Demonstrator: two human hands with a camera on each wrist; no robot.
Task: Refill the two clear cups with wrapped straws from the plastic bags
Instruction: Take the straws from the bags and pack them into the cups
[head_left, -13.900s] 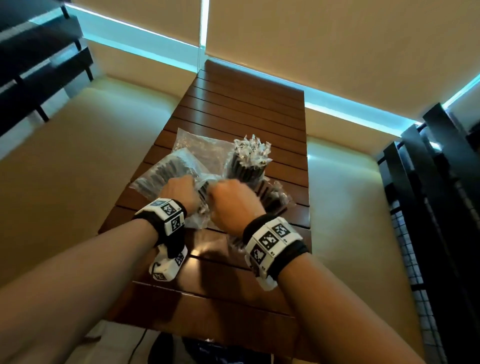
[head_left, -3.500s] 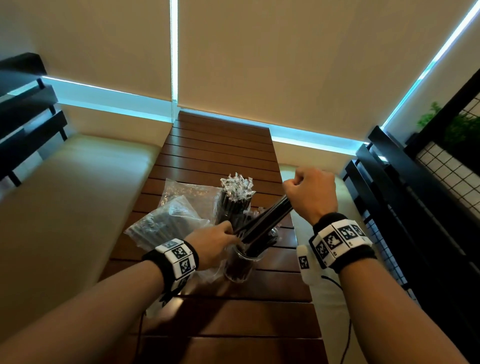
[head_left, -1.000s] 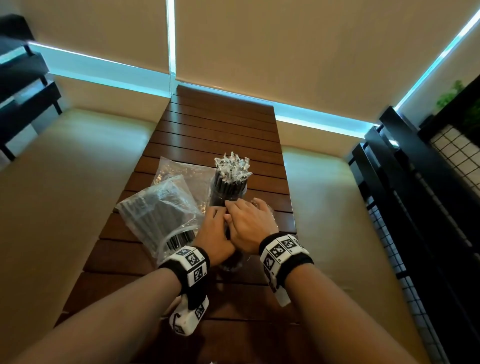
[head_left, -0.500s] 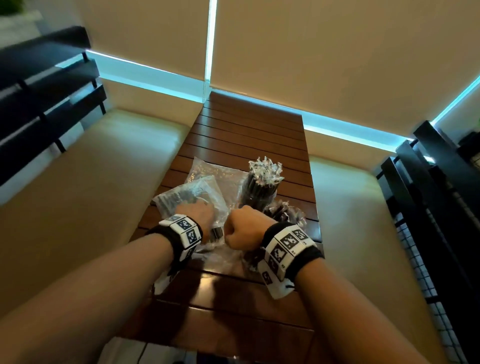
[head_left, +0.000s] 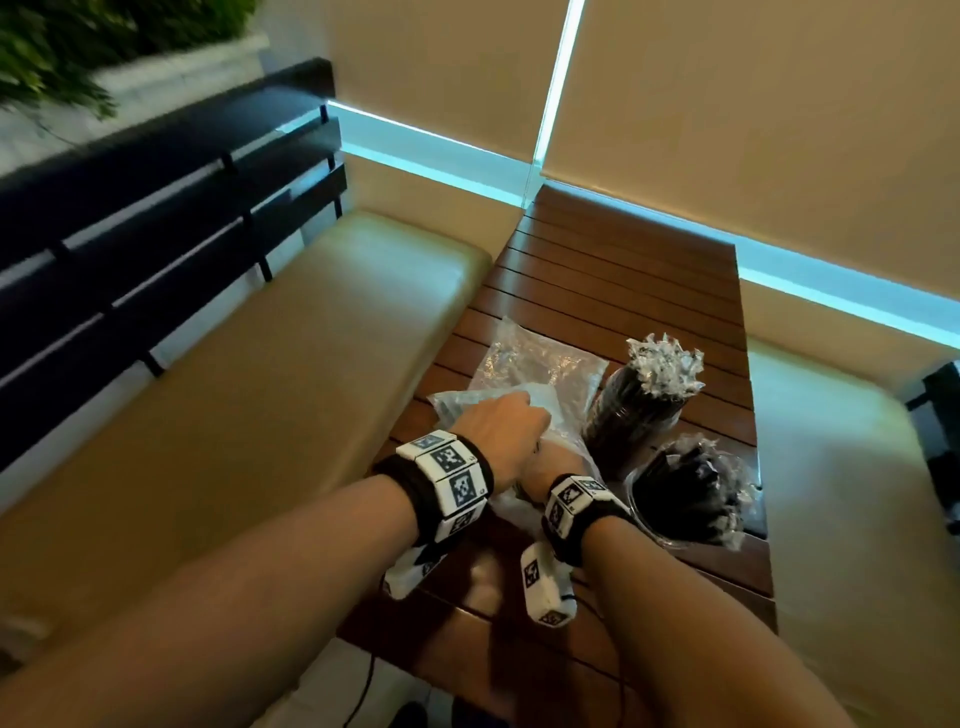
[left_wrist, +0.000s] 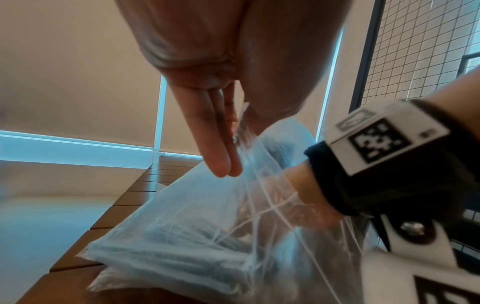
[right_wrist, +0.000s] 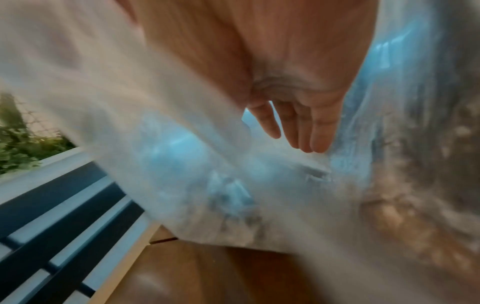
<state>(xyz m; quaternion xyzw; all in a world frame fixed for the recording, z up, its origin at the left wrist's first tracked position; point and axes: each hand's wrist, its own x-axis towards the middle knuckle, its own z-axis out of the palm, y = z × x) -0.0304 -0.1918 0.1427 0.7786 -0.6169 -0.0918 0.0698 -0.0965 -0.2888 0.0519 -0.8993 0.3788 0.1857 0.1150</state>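
While both cups (head_left: 641, 421) (head_left: 691, 493) on the desk (head_left: 623, 270) hold straws, refilling seems unfinished: left hand (left_wrist: 221, 115) pinches bag (left_wrist: 197, 230) mouth; right hand (right_wrist: 298, 115), fingers straight, reaches inside.

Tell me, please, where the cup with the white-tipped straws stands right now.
In the head view, the cup stands upright right of the plastic bag, behind the nearer cup.

Head view high, downward; wrist views close; all share bag (head_left: 540, 410).
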